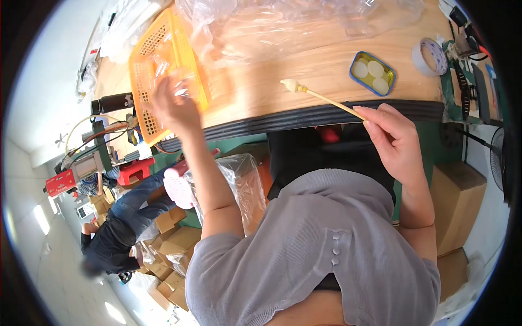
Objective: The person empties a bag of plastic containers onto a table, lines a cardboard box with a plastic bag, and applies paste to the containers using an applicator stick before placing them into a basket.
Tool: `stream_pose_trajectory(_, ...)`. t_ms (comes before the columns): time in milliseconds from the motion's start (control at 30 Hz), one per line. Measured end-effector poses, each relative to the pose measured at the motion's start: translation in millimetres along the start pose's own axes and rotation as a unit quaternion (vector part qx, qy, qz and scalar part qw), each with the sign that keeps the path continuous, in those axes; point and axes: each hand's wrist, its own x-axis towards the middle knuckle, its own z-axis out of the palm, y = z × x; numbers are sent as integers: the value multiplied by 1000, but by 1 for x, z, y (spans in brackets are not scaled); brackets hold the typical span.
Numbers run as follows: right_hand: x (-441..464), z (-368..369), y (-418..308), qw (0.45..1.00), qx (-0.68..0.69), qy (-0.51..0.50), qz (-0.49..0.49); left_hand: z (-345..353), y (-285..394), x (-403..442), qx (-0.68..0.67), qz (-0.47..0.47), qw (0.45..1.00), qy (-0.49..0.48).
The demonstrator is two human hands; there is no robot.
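My right hand (392, 133) pinches the lower end of a thin pale wooden stick (334, 102) between thumb and fingers. A cream-coloured, knobby head (292, 85) tops the stick, which points left over the table edge. My left hand (175, 108) is over the orange perforated basket (191, 57), its fingers smeared by motion. Clear plastic pieces (162, 64) lie in the basket around those fingers; whether the hand grips one is unclear. Right of the stick, a small blue-rimmed tin (355, 75) holds several pale round discs (375, 68).
Crumpled clear plastic bags (293, 19) cover the table's far side. A tape roll (429, 56) lies at right, near a small fan (497, 152). Cables and a clamp-like device (89, 163) are at left. Behind, another person (117, 233) bends among cardboard boxes (179, 242).
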Motion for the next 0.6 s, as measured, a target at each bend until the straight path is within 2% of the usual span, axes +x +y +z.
stream_pose_trajectory(67,-2,-1,3,1000,13,5,12,-1,-56,0,119,-56,991,-37)
stream_pose_trajectory(133,-3,-2,6,1000,20,9,22,-6,-59,6,168,-66,981,-65)
stream_pose_trajectory(200,-5,-2,10,999,18,5,29,8,-43,13,69,-20,996,-54)
stream_pose_trajectory(267,-7,-2,11,999,4,5,33,27,2,19,-36,2,998,-47)
stream_pose_trajectory(333,-7,-1,9,999,-2,3,34,59,51,22,-258,-88,949,-160)
stream_pose_trajectory(367,-8,-1,6,999,-1,2,36,76,73,21,-269,-51,943,-189)
stream_pose_trajectory(400,-10,0,4,999,0,2,38,106,93,16,-342,-46,922,-176)
stream_pose_trajectory(467,-14,-3,2,998,-28,1,49,143,127,15,-297,-32,934,-198)
stream_pose_trajectory(600,-25,-11,6,998,-20,40,54,182,157,20,-234,-77,951,-186)
